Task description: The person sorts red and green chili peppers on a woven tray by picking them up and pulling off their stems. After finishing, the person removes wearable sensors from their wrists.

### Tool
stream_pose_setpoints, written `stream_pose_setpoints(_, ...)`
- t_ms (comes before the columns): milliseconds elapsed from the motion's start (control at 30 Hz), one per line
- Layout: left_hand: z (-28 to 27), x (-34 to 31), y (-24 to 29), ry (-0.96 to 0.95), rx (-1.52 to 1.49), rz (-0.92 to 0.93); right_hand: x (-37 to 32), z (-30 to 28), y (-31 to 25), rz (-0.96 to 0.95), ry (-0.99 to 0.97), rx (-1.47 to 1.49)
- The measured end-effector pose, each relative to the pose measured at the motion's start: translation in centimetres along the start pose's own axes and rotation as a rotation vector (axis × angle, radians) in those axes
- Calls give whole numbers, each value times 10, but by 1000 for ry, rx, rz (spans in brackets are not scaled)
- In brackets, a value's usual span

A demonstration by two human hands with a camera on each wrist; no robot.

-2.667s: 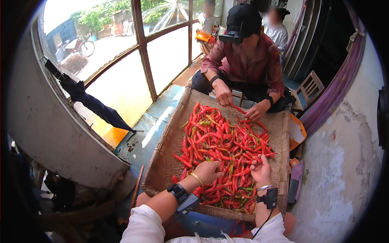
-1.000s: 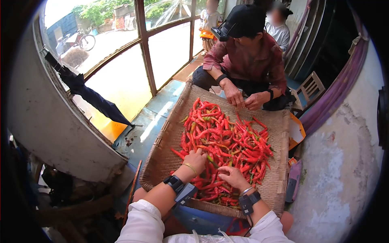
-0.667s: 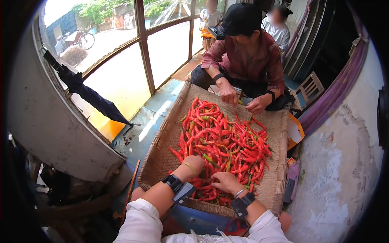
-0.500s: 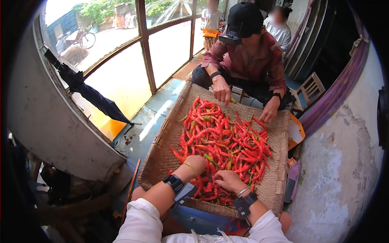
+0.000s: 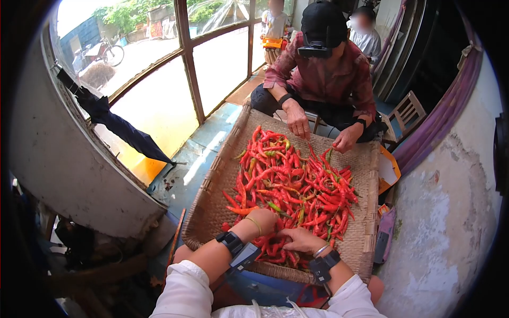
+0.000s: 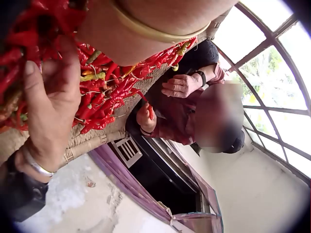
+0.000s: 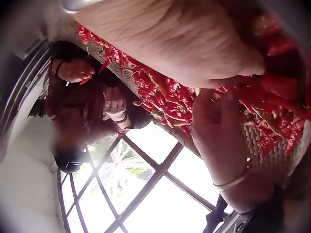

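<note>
The left grip [image 5: 263, 221] and right grip [image 5: 300, 241] lie close together, fingertips down among slender, glossy red peppers [image 5: 289, 183]; whether either is clamped on one, I cannot tell; the tapered, curling pods heap under and beyond both; around them spreads a coarsely woven basket [image 5: 367, 212]; a smooth, gold-coloured bangle [image 5: 253, 223] rings the left grip's wrist, a silver-coloured bracelet [image 5: 321, 250] the right's.

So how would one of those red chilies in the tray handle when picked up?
The red chilies look slim, so each is probably light. Glossy skins suggest some slipperiness. They overlap in a tangled heap on the woven tray, so pulling one may drag neighbours.
</note>
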State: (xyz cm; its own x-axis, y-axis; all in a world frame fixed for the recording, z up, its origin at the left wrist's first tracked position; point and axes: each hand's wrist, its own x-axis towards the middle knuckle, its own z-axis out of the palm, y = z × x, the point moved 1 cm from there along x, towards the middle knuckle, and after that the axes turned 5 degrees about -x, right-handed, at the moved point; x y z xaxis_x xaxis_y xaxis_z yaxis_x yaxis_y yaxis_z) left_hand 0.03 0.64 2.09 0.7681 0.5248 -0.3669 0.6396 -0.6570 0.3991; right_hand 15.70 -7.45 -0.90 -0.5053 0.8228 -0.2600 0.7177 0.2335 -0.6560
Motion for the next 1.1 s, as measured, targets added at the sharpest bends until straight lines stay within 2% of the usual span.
stream_pose_setpoints(67,0,0,6,36,-51,14,-5,-18,-9,213,-85,311)
stream_pose_setpoints(100,3,1,8,107,-208,109,-7,-24,-9,260,-73,325)
stream_pose_setpoints(133,5,2,9,176,-364,205,-10,-25,-5,258,-69,328)
stream_pose_setpoints(200,5,4,10,147,-443,199,-13,-29,0,184,149,825)
stream_pose_setpoints(233,3,2,12,180,-499,238,-16,-36,-10,208,287,929)
stream_pose_setpoints(300,-1,-2,15,209,-552,277,-18,-38,-5,169,308,1023)
stream_pose_setpoints(367,-4,-2,17,104,-745,238,-17,-35,4,117,330,1164)
stream_pose_setpoints(400,-5,-2,17,99,-741,236,-17,-35,4,116,332,1169)
stream_pose_setpoints(467,-6,-2,17,68,-676,196,-17,-36,1,156,299,1426)
stream_pose_setpoints(600,-6,-2,13,49,-714,218,-17,-37,4,211,250,1403)
stream_pose_setpoints(700,-3,0,8,45,-670,255,-20,-42,1,205,360,1408)
stream_pose_setpoints(833,-16,-6,7,100,-637,176,-21,-39,15,181,378,1509)
stream_pose_setpoints(900,-17,-8,5,95,-594,152,-21,-39,22,140,548,1541)
stream_pose_setpoints(933,-13,-6,0,128,-590,166,-20,-37,28,139,545,1538)
stream_pose_setpoints(1000,-15,-8,-2,161,-588,179,-19,-35,41,283,778,1268)
stream_pose_setpoints(1033,-22,-12,-2,173,-547,143,-17,-35,43,371,823,1040)
stream_pose_setpoints(1067,-27,-15,-1,185,-505,107,-15,-32,47,371,822,1039)
stream_pose_setpoints(1100,-30,-17,0,186,-506,107,-14,-31,45,292,950,459)
